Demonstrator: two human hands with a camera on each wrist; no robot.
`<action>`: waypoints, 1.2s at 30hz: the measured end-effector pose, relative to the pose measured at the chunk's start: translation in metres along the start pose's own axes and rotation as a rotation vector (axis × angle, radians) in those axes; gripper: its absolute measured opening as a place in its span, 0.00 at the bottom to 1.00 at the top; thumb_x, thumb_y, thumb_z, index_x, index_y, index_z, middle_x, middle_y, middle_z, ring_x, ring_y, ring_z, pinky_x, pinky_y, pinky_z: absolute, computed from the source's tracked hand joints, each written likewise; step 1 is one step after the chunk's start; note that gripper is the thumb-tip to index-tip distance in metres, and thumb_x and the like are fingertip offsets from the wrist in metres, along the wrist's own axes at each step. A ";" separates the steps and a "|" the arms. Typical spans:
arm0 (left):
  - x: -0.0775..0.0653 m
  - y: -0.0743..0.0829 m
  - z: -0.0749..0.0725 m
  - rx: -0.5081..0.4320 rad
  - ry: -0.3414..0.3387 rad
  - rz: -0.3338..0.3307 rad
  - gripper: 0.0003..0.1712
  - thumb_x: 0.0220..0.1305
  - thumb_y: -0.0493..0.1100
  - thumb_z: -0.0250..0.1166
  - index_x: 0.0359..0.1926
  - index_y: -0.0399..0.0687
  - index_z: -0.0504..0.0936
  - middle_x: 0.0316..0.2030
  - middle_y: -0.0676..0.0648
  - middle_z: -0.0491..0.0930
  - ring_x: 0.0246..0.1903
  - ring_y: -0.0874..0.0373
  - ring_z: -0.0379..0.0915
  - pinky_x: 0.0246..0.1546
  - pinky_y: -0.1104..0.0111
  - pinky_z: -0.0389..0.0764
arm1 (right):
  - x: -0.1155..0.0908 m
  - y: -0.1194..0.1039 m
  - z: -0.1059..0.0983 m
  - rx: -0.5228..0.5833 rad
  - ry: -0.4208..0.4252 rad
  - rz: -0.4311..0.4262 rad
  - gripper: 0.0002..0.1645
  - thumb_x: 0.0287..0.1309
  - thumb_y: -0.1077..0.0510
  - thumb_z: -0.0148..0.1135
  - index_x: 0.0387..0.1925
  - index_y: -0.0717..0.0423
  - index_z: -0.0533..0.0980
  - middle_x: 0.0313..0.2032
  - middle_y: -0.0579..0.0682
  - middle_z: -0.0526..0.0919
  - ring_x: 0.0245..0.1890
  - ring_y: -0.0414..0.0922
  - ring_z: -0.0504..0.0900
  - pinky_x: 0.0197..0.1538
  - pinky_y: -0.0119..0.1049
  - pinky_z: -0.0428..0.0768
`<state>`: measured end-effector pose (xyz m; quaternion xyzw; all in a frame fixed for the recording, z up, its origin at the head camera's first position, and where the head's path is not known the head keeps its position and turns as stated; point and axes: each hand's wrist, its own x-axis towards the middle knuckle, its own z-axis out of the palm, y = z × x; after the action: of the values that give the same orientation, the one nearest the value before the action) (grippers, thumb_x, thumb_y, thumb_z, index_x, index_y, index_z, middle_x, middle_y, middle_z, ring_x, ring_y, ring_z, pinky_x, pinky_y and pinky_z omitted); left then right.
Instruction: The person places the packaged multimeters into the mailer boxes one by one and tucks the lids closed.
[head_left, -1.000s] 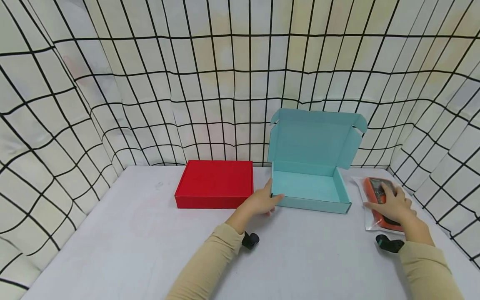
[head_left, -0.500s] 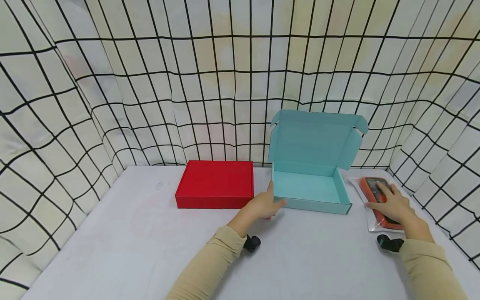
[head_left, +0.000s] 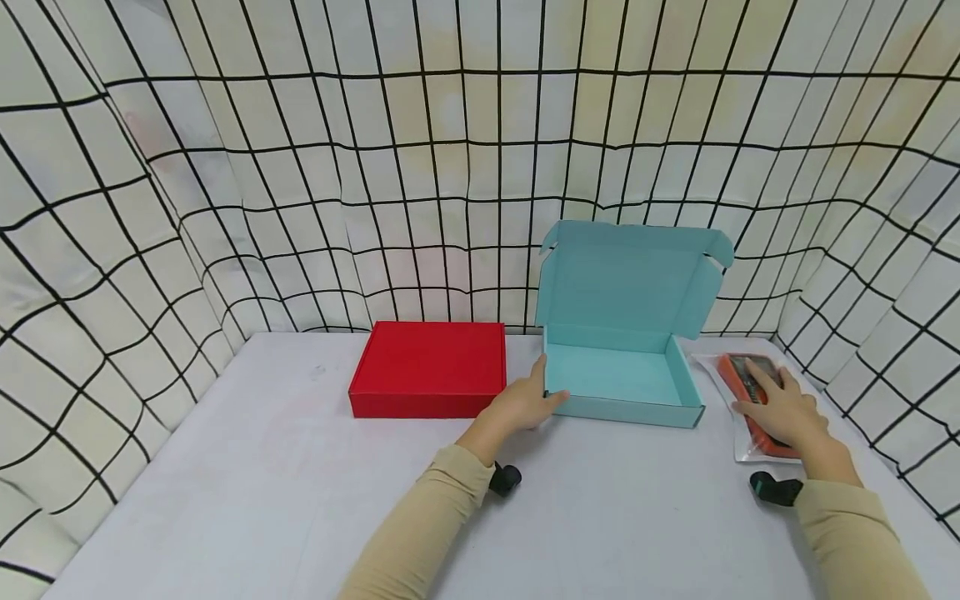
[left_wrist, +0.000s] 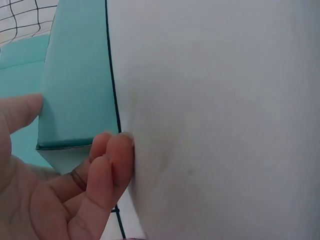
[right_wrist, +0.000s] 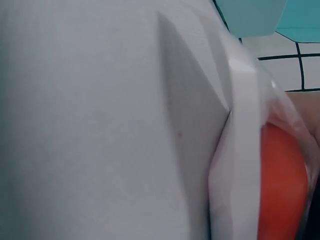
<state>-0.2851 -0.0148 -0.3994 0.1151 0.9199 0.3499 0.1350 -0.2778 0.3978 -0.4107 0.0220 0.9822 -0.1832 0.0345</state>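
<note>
An open teal cardboard box point(head_left: 622, 408) stands right of centre with its lid point(head_left: 630, 279) raised; nothing lies inside it. My left hand point(head_left: 521, 404) holds the box's front left corner, index finger along the side and thumb at the front. In the left wrist view, curled fingertips point(left_wrist: 120, 160) sit right at the corner's edge. An orange multimeter point(head_left: 731, 375) in a clear plastic bag point(head_left: 746, 450) lies at the far right. My right hand point(head_left: 787, 408) grips it from above, thumb on its left side, hiding much of it. The right wrist view shows the bag around the orange case point(right_wrist: 282, 185).
A red closed box point(head_left: 431, 367) sits left of the teal one, near my left wrist. Everything rests on a white-covered table point(head_left: 262, 500). White cloth walls with a black grid point(head_left: 450, 167) enclose the back and both sides. Black wrist cameras point(head_left: 776, 489) hang by both sleeves.
The bagged multimeter and my right hand have shifted slightly left. My left hand has stayed at the box corner with only small movement; both boxes stay in place.
</note>
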 end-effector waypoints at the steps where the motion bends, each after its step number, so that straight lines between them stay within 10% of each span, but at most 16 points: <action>1: 0.001 0.000 0.000 -0.002 -0.007 0.000 0.50 0.75 0.59 0.58 0.83 0.51 0.39 0.19 0.45 0.77 0.18 0.56 0.71 0.24 0.67 0.71 | 0.000 0.000 0.001 -0.004 0.004 -0.001 0.53 0.72 0.38 0.52 0.80 0.58 0.38 0.71 0.81 0.34 0.58 0.90 0.51 0.49 0.83 0.62; 36: 0.007 -0.001 0.001 -0.014 -0.100 -0.018 0.53 0.76 0.61 0.56 0.83 0.52 0.30 0.19 0.46 0.73 0.19 0.56 0.67 0.27 0.67 0.66 | -0.023 0.004 -0.034 -0.084 0.164 -0.127 0.46 0.71 0.44 0.56 0.79 0.61 0.50 0.70 0.83 0.44 0.56 0.92 0.57 0.45 0.83 0.67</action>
<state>-0.2910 -0.0130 -0.4016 0.1231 0.9105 0.3488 0.1850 -0.2564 0.4130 -0.3792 -0.0266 0.9880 -0.1411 -0.0567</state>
